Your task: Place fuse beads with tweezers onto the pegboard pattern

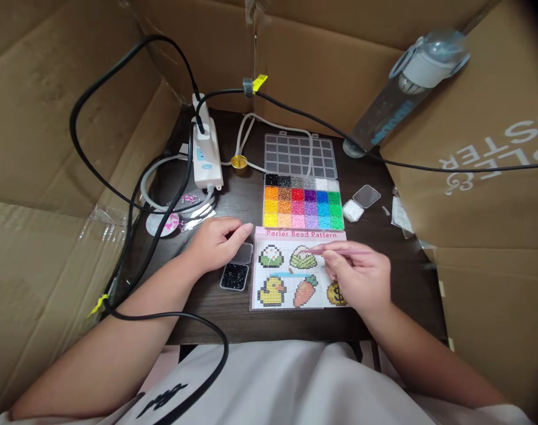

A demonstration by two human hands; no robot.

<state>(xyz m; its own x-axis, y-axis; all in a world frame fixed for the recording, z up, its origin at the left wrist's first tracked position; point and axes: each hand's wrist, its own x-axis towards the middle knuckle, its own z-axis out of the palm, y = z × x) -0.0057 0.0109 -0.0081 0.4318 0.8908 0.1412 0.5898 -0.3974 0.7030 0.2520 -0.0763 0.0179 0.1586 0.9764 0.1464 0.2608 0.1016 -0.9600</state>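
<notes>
In my right hand (361, 274) is a slim pink pen-like tool (346, 252), pinched between thumb and fingers. Its tip points left at the green-and-white figure in the top row of the bead pattern sheet (295, 301). My left hand (218, 239) rests on the table left of the sheet, thumb stretched out and fingers loosely bent, with nothing visible in it. Just below it sits a small clear box of black beads (234, 276), its lid (242, 254) folded back partly beneath the hand. Behind the sheet, a sorted case of coloured beads (303, 203) lies open.
A white power strip (207, 153) with looping black cables (149, 254) stands at the left. Farther back is a gold cup (239, 165). Right of the case lies a small box of white beads (353, 211). A water bottle (397, 94) leans by the cardboard wall (485, 248).
</notes>
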